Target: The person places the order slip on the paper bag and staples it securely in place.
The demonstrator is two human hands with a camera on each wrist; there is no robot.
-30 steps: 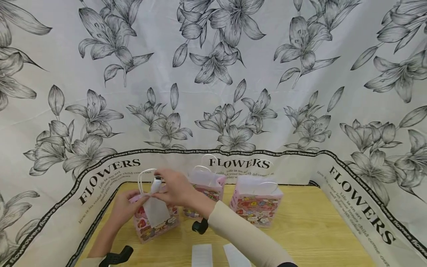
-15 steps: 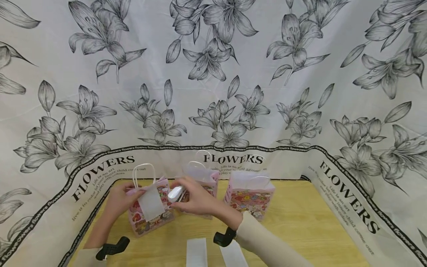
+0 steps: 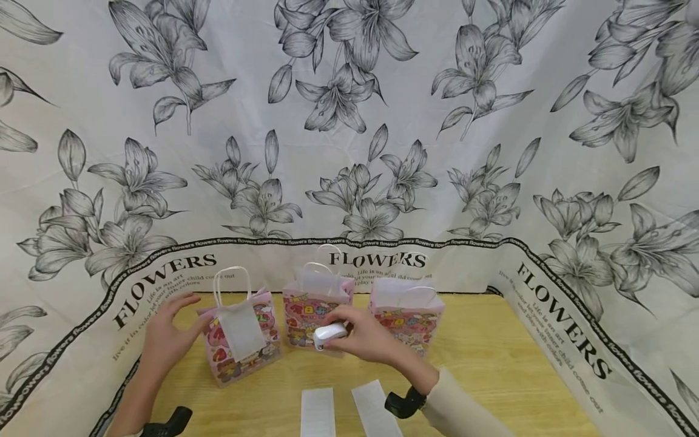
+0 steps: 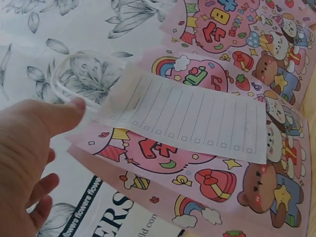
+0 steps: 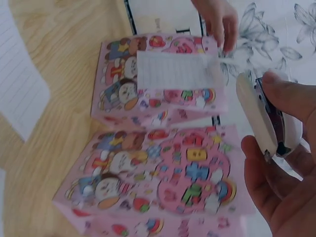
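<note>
My right hand (image 3: 368,337) holds a small white stapler (image 3: 329,333) in front of the middle gift bag (image 3: 306,308). In the right wrist view the stapler (image 5: 253,111) sits between thumb and fingers. A pink cartoon gift bag (image 3: 269,325) stands upright at the left, its white handles raised. Against its front hangs a lined checklist sheet (image 3: 243,332), top edge at the bag's rim. Beside that bag's left edge is my left hand (image 3: 164,340), fingers spread and holding nothing. The left wrist view shows its thumb near the handle and the sheet's (image 4: 187,118) row of tick boxes.
To the right stands another pink gift bag (image 3: 406,321). Two white paper sheets, one straight (image 3: 318,413) and one slanted (image 3: 377,408), lie at the front of the wooden table (image 3: 491,364). A flower-printed cloth (image 3: 371,200) rises behind and at both sides.
My right hand has moved the stapler away from the left bag's rim, rightward and down. The left hand has let go of the bag and sheet and drawn off to the left.
</note>
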